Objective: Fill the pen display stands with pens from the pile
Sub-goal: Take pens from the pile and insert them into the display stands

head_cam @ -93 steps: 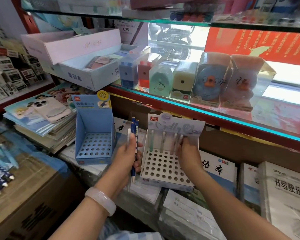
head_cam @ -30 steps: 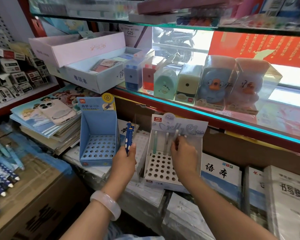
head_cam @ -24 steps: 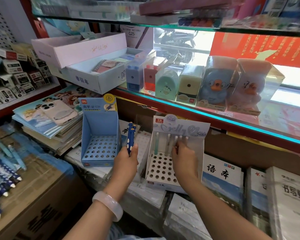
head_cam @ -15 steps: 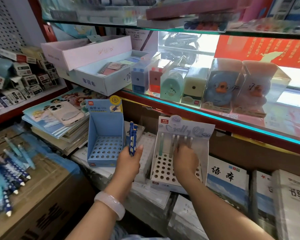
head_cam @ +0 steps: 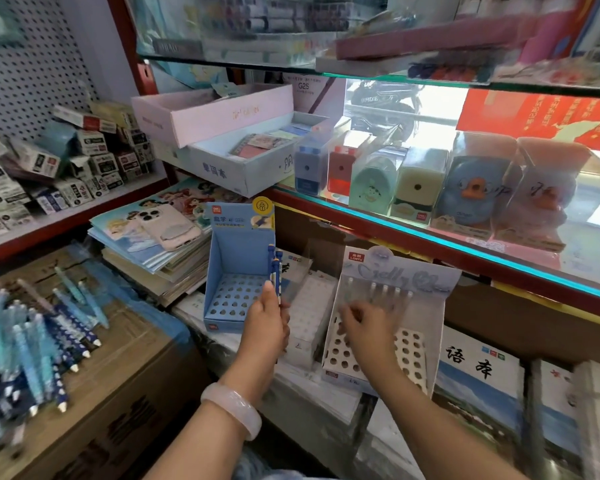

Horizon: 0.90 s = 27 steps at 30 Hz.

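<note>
Lower left of frame: pile of blue pens (head_cam: pixel 32 344) on a cardboard box (head_cam: pixel 94 403). Centre: left hand (head_cam: pixel 267 327), wrist bearing a pale bangle (head_cam: pixel 232 412), its fingers grasping two dark blue pens (head_cam: pixel 275 271) held upright before the blue display stand (head_cam: pixel 238 268), whose holes show no pens. Right of centre: right hand (head_cam: pixel 364 327), blurred, over the white display stand (head_cam: pixel 388 327); whether its fingers grasp anything cannot be told. Five pale pens (head_cam: pixel 383 292) stand in its back row. Beyond: glass shelf (head_cam: pixel 430 233) with boxed sharpeners (head_cam: pixel 416 181).

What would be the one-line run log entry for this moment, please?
left hand: holds dark blue pens | right hand: over white stand, blurred | blue stand: empty | pile: remains
</note>
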Tool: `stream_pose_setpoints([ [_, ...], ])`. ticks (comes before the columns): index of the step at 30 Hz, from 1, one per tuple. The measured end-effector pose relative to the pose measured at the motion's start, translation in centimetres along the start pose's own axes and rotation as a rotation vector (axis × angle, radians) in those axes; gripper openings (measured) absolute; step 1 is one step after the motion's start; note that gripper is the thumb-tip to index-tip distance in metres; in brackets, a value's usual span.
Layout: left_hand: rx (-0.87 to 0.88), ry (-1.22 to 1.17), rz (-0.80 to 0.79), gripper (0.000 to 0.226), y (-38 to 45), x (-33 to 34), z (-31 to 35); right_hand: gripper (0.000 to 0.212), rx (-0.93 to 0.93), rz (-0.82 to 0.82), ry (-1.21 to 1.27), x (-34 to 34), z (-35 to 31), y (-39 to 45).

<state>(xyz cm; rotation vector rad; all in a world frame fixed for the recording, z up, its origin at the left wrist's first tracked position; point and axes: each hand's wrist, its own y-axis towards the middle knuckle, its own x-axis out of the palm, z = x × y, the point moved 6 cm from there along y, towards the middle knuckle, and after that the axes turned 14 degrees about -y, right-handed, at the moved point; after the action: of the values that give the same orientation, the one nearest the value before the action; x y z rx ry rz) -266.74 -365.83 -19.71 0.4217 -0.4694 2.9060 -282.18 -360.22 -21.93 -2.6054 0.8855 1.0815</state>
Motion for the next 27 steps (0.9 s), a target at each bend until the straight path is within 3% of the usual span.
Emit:
stream_pose_setpoints([
  [4,0.043,0.097,0.013,0.031,-0.2,-0.5,0.5,0.019,-0.158,-0.277,0.257,1.3,-6.7,-0.9],
  [8,0.088,0.128,0.046,0.024,0.0,-1.4,1.3,0.016,-0.062,-0.431,0.406,3.0,-9.0,-1.2],
  [11,0.131,0.193,0.058,0.031,0.6,-3.0,1.9,0.014,-0.014,-0.484,0.452,4.5,-9.6,-1.2],
  [14,0.169,0.280,0.165,0.033,1.5,-5.7,2.4,0.012,0.036,-0.415,0.526,5.0,-10.5,-0.1],
  [17,0.173,0.169,0.295,0.031,2.3,-9.1,3.2,0.008,0.044,-0.252,0.553,4.4,-11.9,2.3],
  [21,0.212,0.161,0.328,0.031,2.9,-11.6,5.3,0.005,-0.124,-0.088,0.297,5.4,-14.3,5.4],
  [27,0.280,0.164,0.328,0.032,3.7,-13.0,7.3,0.021,-0.260,-0.140,-0.024,11.3,-16.8,8.1],
])
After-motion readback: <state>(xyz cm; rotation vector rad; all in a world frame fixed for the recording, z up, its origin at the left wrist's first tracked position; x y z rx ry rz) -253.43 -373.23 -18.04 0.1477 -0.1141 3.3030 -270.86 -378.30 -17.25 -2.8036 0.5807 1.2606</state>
